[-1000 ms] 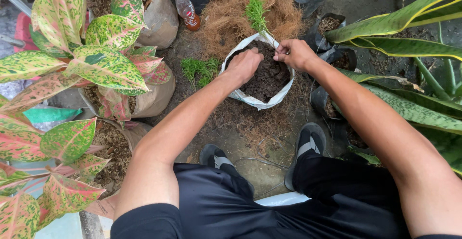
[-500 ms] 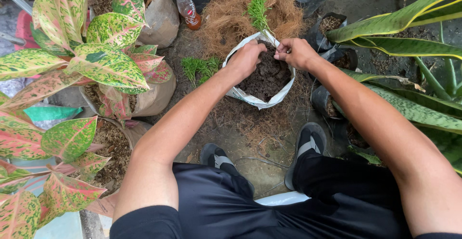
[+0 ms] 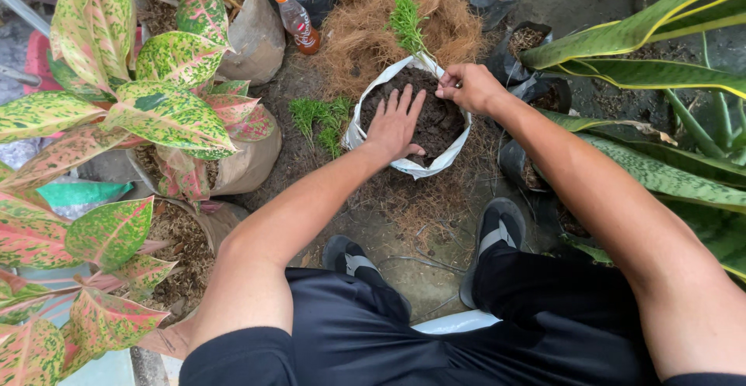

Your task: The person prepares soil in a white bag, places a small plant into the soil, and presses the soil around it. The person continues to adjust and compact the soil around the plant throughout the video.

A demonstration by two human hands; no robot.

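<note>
- A view from the person's head looks straight down at two bare arms that reach forward over a patch of dirt ground.
- The left hand (image 3: 396,126) lies flat, palm down, with fingers spread apart, pressing on the dark soil (image 3: 439,118) and holding nothing.
- The soil fills a white plastic grow bag (image 3: 426,168) that stands open on the ground, right in front of the person's feet.
- The right hand (image 3: 468,87) is at the far right rim of the bag, its fingertips pinched together on the thin stem of a small green feathery seedling (image 3: 406,25).
- The seedling stands nearly upright at the back edge of the bag, with its top leaning slightly left.
- Behind the bag lies a mound of brown coconut fibre (image 3: 373,21).
- A plastic bottle with an orange cap (image 3: 296,19) lies at the left of that mound.
- A low tuft of green seedlings (image 3: 320,118) grows just left of the bag.
- Pink-and-green spotted aglaonema plants (image 3: 116,114) in sack pots fill the left side.
- Long striped snake plant leaves (image 3: 668,176) fill the right side.
- Black sandals (image 3: 497,234) and black shorts (image 3: 435,332) show at the bottom.
</note>
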